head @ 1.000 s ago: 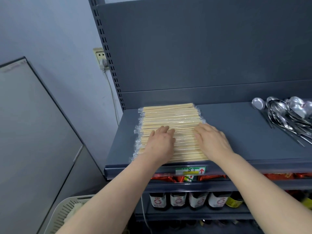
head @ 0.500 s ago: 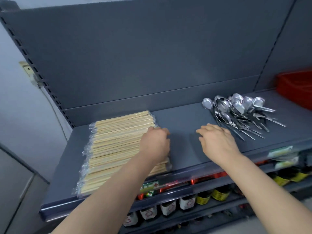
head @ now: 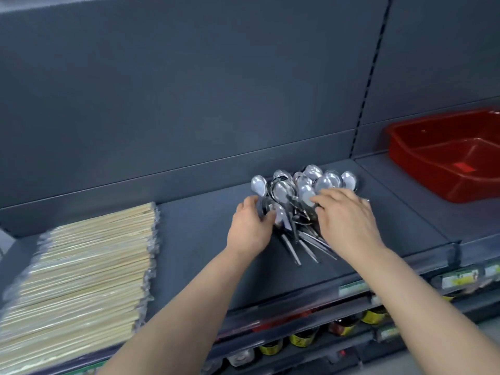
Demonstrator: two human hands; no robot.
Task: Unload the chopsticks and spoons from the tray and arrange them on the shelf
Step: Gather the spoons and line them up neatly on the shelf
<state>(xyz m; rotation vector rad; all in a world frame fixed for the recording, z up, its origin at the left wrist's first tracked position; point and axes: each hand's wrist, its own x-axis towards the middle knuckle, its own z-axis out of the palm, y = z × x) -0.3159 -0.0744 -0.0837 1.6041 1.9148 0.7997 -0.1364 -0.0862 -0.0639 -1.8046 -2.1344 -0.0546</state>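
left hand (head: pixel 250 230) curls fingers round the spoons (head: pixel 297 189) (a loose heap); right hand (head: pixel 349 221) rests flat-fingered on top.

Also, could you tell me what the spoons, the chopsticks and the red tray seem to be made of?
Spoons: polished metal, likely steel, mirror glints. Chopsticks: pale matte wood or bamboo, in clear crinkled plastic wrap. Red tray: seemingly moulded plastic, glossy sheen.
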